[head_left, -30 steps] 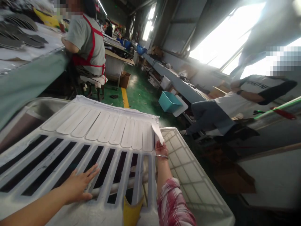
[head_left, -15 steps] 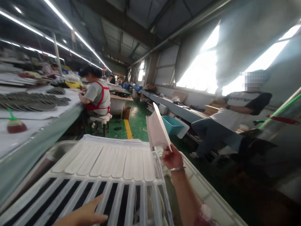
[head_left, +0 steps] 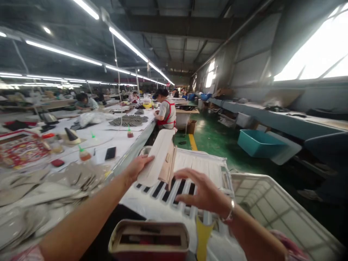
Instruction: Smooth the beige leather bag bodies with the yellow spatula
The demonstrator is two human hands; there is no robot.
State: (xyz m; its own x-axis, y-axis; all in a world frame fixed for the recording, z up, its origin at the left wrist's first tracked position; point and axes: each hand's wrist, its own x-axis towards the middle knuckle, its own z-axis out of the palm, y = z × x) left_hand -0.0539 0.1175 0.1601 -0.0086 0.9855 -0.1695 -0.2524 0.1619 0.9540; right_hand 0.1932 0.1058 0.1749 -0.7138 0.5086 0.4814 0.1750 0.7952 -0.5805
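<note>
My left hand [head_left: 140,165] grips the edge of a cream, folded leather-like piece [head_left: 157,154], thumb on top. The piece stands tilted above a white slatted frame [head_left: 154,208]. On its side facing right are a pinkish-beige flap and a small metal-looking plate. My right hand [head_left: 201,190] is open just right of the piece, with thumb and fingers apart and nothing between them. Pale strips [head_left: 199,162] lie side by side on the frame's far part, partly hidden by the piece and my right hand.
Close in front stands an oblong open container [head_left: 149,249], a yellow tool-like object [head_left: 203,237] beside it. A white crate [head_left: 272,203] is on the right, a turquoise tub [head_left: 258,143] beyond. The left table holds glue bottles [head_left: 85,155], a phone [head_left: 110,153] and cut pieces. A person [head_left: 167,112] sits ahead.
The piece has passed from my right hand to my left and moved left. My right hand has opened beside it. The view has swung left, showing more of the table.
</note>
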